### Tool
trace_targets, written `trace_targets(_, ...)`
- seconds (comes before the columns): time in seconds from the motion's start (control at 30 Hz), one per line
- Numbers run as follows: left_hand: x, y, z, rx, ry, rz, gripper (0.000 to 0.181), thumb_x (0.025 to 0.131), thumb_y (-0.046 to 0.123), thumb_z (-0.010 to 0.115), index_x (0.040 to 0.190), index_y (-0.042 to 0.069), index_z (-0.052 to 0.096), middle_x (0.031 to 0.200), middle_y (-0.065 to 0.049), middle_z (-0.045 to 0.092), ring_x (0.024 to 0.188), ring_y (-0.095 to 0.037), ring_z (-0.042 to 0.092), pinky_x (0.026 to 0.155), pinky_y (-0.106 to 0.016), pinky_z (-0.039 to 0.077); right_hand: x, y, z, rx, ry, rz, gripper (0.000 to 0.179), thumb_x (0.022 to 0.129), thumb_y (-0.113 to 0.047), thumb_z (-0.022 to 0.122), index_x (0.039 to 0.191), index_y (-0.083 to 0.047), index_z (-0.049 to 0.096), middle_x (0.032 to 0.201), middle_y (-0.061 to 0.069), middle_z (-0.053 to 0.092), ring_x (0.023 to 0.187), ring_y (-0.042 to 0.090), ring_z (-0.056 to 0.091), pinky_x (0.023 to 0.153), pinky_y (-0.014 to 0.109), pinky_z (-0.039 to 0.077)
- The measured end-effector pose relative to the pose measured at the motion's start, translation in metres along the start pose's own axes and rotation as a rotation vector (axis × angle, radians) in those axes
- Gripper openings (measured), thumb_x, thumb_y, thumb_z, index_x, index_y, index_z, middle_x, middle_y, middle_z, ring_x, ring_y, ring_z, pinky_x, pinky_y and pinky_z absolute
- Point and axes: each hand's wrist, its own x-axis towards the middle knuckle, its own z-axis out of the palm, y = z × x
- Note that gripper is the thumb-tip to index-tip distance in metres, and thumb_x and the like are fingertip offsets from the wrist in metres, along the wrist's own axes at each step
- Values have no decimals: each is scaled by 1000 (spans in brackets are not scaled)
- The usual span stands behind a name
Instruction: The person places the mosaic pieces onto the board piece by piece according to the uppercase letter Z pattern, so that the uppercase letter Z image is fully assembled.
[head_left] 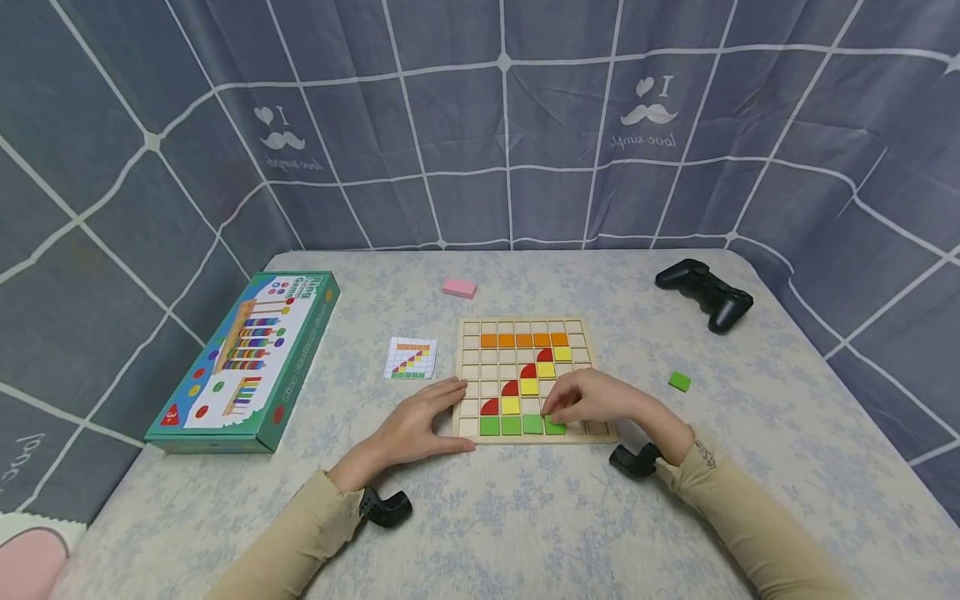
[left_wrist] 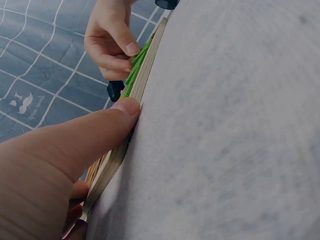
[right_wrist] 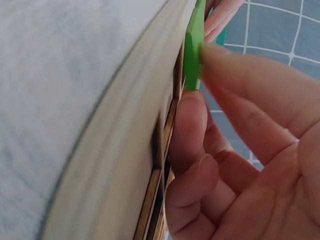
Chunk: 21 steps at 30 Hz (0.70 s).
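Note:
A wooden grid board [head_left: 470, 354] lies on the table with coloured tiles in its cells. Orange squares form a row near the top, red quarter-rounds and yellow squares climb diagonally, and green squares line the bottom. My left hand [head_left: 420, 421] rests at the board's left side, fingers nearly straight on the edge and thumb [left_wrist: 95, 132] against the front corner. With thumb and fingertips, my right hand [head_left: 588, 397] pinches a green square tile [right_wrist: 194, 55] at the right end of the green row. That tile stands slightly tilted above its cell.
A pattern card [head_left: 411, 358] lies left of the board, and a pink block [head_left: 459, 288] behind it. One loose green tile [head_left: 679, 382] is to the right. A black game controller [head_left: 705, 293] sits at the back right; a green game box [head_left: 247, 358] occupies the left.

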Motion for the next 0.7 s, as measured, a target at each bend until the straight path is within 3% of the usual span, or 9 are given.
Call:
trace_targets(0.3,1,1,0,-4,-4,-2,85,76,55,71,138,2,47,144,-8,42,136,-20,31,108,-43,33,-2,2,1,-10,-1,-22,12,86,-12,68,96,-11,74,88,-5,64,75,9,60,67,25,52)
trace_targets(0.4,1,1,0,-6,-6,-3,85,76,54,72,137,2,47,144,-8,42,136,-21,31,108,-43,33,-5,2,0,-22,2,6,13,86,-14,69,98,-12,72,86,-6,63,73,9,58,66,25,51)
trace_targets(0.7,1,1,-1,-10,-13,-4,84,76,53,72,138,2,46,145,-8,41,136,-21,31,108,-43,32,-37,12,-21,-28,50,90,21,86,-20,69,104,-9,69,83,-6,64,75,11,58,68,26,51)
